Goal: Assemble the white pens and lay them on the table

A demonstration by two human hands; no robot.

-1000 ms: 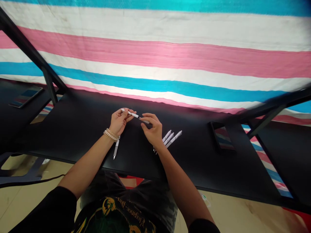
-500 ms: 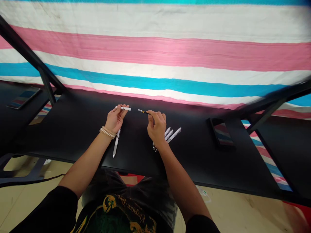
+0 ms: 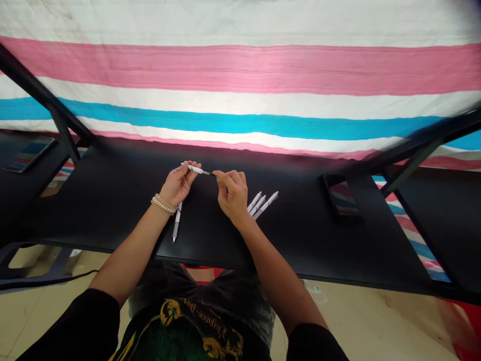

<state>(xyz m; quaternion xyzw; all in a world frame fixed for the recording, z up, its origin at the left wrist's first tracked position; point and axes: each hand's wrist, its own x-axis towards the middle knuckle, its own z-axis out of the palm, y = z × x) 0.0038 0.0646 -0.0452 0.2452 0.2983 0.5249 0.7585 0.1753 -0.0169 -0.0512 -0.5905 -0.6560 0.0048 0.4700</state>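
On my feed, a striped cloth (image 3: 240, 70) hangs behind the black tabletop (image 3: 112, 200), where a phone (image 3: 343, 198) lies off right. My left hand (image 3: 176, 186) pinches a white barrel (image 3: 195, 169); my right hand (image 3: 233, 196) pinches a refill (image 3: 209, 173). Three pens (image 3: 266, 204) lie by my right wrist, a lone pen (image 3: 177, 225) by my left. The gap has just closed: refill meets barrel, roughly in line.

- Black short-sleeved shirt (image 3: 71, 326) bears a green-and-gold print (image 3: 195, 333) with lettering.
- Pale bracelet (image 3: 163, 204) circles the left wrist.
- Trousers (image 3: 261, 313) are dark and mottled.
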